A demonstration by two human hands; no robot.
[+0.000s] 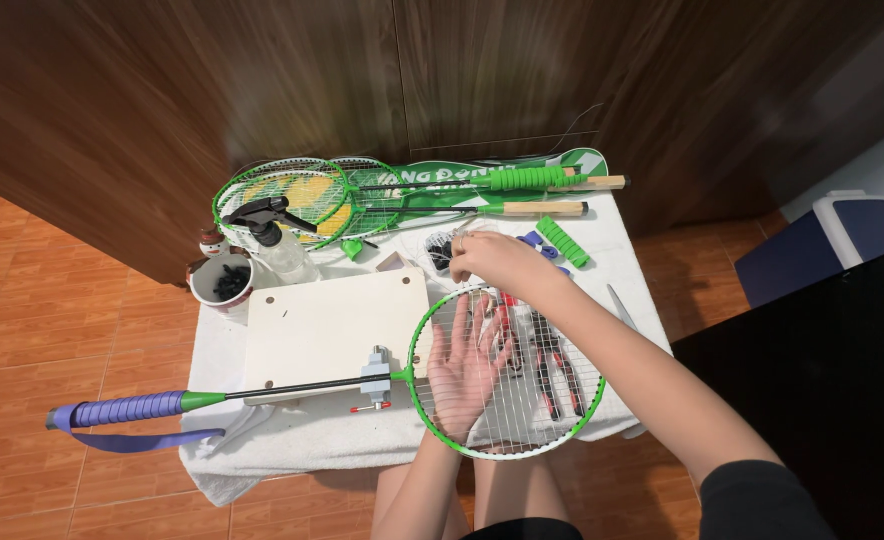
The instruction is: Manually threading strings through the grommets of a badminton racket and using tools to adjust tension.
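Observation:
A green-framed badminton racket lies across a small table covered with a white cloth, its shaft clamped on a pale board and its purple grip sticking out to the left. My left hand lies flat, palm up and fingers spread, under the racket's strings. My right hand is at the far rim of the racket head, fingers pinched on a thin string end. Red-handled pliers lie under the strings.
Two more green rackets and a green racket bag lie at the table's back. A spray bottle, a mug of dark bits and a loose green grip stand nearby. Dark wooden cabinets rise behind; a blue-and-white bin is at right.

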